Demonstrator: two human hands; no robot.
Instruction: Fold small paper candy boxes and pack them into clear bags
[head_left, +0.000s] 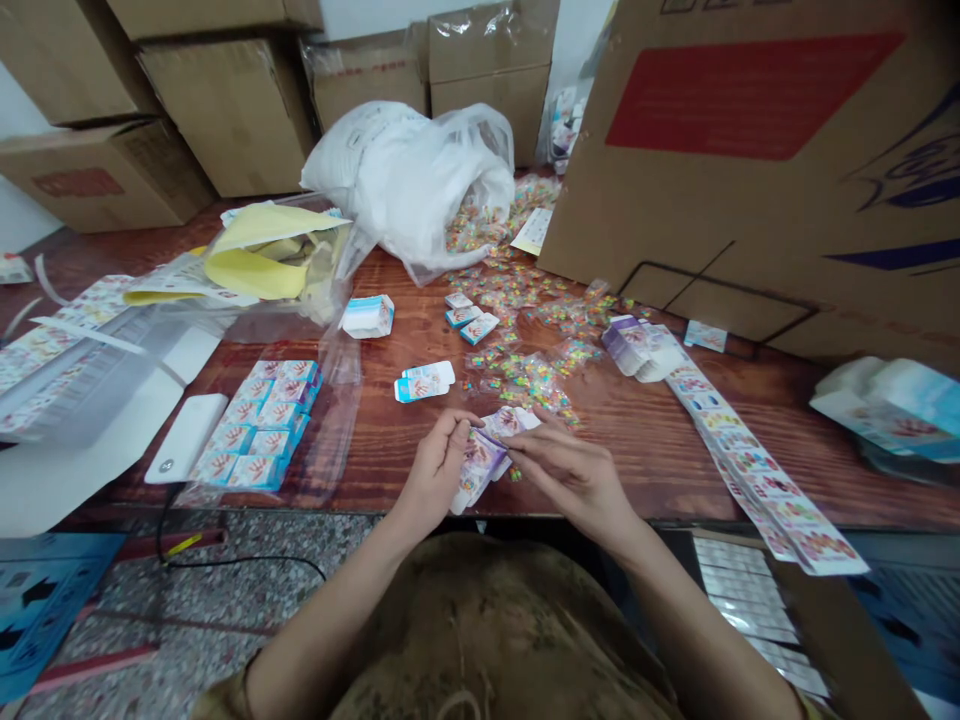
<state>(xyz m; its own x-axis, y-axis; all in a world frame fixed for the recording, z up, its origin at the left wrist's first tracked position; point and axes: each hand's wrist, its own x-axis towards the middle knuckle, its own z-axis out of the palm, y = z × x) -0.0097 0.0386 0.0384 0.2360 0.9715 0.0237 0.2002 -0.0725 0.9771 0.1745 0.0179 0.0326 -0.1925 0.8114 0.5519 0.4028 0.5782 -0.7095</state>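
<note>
My left hand [433, 478] is closed on a small purple-and-white carton [480, 462] near the table's front edge. The fingers of my right hand [581, 478] pinch together at the carton's right side, by its edge. A second printed piece [511, 422] lies just behind it, partly covered by my fingers. Small clear packets of coloured beads [536, 375] are spread beyond my hands. A blue-and-white carton with its flap up [424, 382] lies behind my left hand. Further back are several little blue boxes [478, 327] and a stack of flat cartons [369, 316].
On the left, a block of wrapped boxes [259, 425] lies beside a white power bank [186, 438] with a cable. A white sack [409, 185] spills packets at the back. Right are purple cartons [637, 348], printed strips [750, 450] and a big cardboard box [750, 200].
</note>
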